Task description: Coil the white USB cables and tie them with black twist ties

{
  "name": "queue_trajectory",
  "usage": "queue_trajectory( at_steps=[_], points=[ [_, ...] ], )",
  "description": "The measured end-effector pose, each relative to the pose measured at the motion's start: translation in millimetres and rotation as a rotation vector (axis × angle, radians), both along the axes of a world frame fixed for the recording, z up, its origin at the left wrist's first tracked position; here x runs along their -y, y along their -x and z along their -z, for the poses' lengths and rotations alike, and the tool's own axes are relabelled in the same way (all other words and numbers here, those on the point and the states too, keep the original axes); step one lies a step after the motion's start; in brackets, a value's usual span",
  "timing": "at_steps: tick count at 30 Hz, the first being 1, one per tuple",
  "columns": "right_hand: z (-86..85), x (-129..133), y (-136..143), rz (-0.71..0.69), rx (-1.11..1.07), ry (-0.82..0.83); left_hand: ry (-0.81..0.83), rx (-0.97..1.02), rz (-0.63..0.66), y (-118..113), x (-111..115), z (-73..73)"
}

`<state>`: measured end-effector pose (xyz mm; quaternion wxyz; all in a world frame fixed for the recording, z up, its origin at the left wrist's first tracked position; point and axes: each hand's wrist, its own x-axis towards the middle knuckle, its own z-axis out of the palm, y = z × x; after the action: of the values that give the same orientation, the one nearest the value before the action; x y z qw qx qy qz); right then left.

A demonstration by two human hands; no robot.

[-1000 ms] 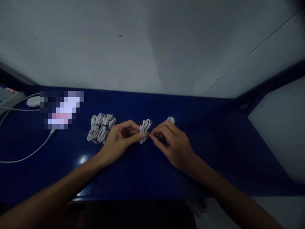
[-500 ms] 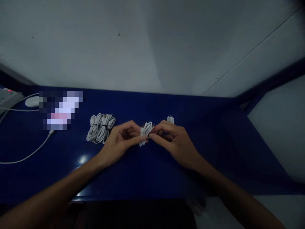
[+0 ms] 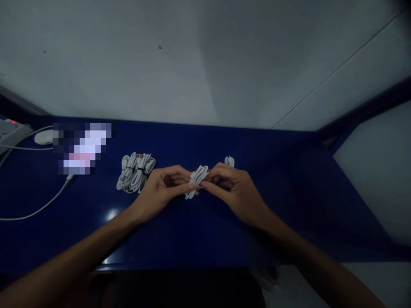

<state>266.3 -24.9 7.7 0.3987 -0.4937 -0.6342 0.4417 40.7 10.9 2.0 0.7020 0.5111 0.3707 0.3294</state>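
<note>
Slanting near-left to far-right, white cable bundle (image 3: 198, 179), in both hands (image 3: 160, 188)

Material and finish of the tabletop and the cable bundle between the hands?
Tabletop: likely painted metal or laminate, glossy blue; bright glare spots show the gloss, the look doesn't settle which.

Cable bundle: probably soft plastic or rubber jacket, smooth white; it bends in tight, even loops.

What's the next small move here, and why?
Probably have the right hand fasten a tie around the coiled white cable that the left hand pinches: the right fingertips are at its side, no tie shows clearly there, and the looped white cable bundles to the left have thin black ties.
</note>
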Motion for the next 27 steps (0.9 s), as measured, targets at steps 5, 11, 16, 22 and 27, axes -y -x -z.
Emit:
queue_trajectory(
  at_steps=[5, 11, 16, 22, 27],
  points=[
    [2.0, 0.9, 0.1, -0.007, 0.066, -0.068, 0.043, -0.005, 0.003, 0.4, -0.4, 1.2],
    [4.3, 4.5, 4.3, -0.003, 0.285, -0.329, 0.077, 0.005, -0.016, -0.7, -0.5, 4.1],
    [4.8, 6.6, 7.1, 0.02, 0.33, -0.36, 0.075, 0.025, -0.019, -1.6, 0.6, 6.7],
    [5.7, 7.8, 6.4, 0.032, 0.344, -0.374, 0.065, 0.018, -0.03, -2.9, 0.5, 5.6],
    [6.9, 9.0, 5.5, 0.042, 0.45, -0.432, 0.058, 0.015, -0.047, -4.8, 1.4, 4.4]
  ],
)
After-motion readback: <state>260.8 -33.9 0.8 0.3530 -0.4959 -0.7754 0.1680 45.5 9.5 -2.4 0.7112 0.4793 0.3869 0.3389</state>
